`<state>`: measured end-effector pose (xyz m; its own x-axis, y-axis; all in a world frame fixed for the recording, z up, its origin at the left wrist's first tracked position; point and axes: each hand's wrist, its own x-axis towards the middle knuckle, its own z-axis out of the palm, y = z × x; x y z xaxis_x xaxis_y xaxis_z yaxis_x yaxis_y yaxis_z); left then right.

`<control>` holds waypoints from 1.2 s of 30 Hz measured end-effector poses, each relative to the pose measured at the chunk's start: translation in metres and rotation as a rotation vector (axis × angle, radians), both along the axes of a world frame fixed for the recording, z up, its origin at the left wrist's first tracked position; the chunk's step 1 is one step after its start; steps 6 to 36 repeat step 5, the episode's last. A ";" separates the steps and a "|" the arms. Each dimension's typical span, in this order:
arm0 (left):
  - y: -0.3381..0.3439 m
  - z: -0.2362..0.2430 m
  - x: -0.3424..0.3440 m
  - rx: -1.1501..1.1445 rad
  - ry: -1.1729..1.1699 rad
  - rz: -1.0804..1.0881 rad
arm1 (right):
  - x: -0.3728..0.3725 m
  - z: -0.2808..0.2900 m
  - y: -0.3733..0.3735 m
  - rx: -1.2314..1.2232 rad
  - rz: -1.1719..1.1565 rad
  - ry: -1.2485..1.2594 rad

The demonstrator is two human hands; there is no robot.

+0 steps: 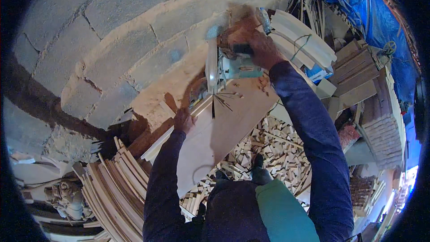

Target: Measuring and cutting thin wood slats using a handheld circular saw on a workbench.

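A mitre saw with a teal body (242, 68) stands at the far side of a wooden work table (233, 121). Its blade and guard (212, 69) are lowered toward the table, next to dark slots fanning out in the surface. My right hand (262, 47) is wrapped round the saw's handle, partly smeared by motion. Along the table's left edge lies a long pale wooden strip (157, 147). My left hand (184, 120) grips this strip just left of the blade, its fingers curled over it. Where the strip meets the blade is hard to make out.
Small wood offcuts (280, 145) are heaped on the floor around my feet. Long wooden strips (118, 179) are stacked at the lower left. Stacked boards (358, 76) and a blue tarp (358, 0) stand on the right. Sawdust (163, 78) lies against the block wall (112, 58).
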<state>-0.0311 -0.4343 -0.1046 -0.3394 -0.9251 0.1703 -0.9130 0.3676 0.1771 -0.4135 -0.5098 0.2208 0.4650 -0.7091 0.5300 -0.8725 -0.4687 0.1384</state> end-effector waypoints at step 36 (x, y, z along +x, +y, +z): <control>0.002 0.008 -0.003 0.073 0.097 0.041 | -0.002 0.001 -0.017 0.057 -0.099 -0.015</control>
